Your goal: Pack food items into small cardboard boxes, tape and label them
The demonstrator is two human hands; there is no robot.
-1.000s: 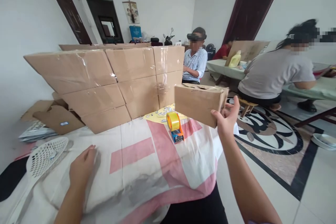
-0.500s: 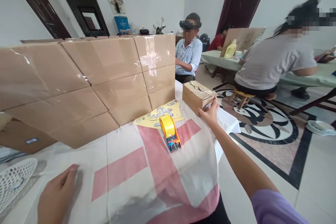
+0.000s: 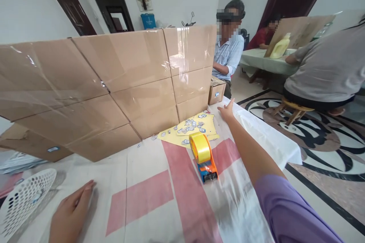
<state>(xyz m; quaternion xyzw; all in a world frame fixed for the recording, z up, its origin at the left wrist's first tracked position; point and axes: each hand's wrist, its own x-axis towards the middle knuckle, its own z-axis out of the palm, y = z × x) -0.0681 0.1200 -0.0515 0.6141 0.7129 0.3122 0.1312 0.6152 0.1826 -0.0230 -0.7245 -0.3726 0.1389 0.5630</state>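
My right hand (image 3: 226,111) stretches over the table's far right edge. Its fingers are spread and hold nothing. Just beyond the fingertips, apart from them, a small cardboard box (image 3: 216,94) with a blue-edged label stands partly behind the cardboard wall. On the cloth at the left, my left hand (image 3: 71,211) rests with fingers curled together and thumb against them, nothing showing in it. Between the hands lies a tape dispenser (image 3: 203,156) with a yellow roll and orange-and-blue body. Behind it are yellow paper sheets (image 3: 212,126) scattered with small labels.
A taped cardboard wall (image 3: 137,87) spans the table's far side. A white perforated basket (image 3: 28,193) stands at the left, near another cardboard piece (image 3: 37,146). A person in a light blue shirt (image 3: 232,55) sits beyond; a person in grey (image 3: 327,64) sits on a stool (image 3: 293,110).
The small box has moved away to the far side, beside the cardboard wall, and my right hand has let go of it. The view has turned right; my left hand stays on the cloth.
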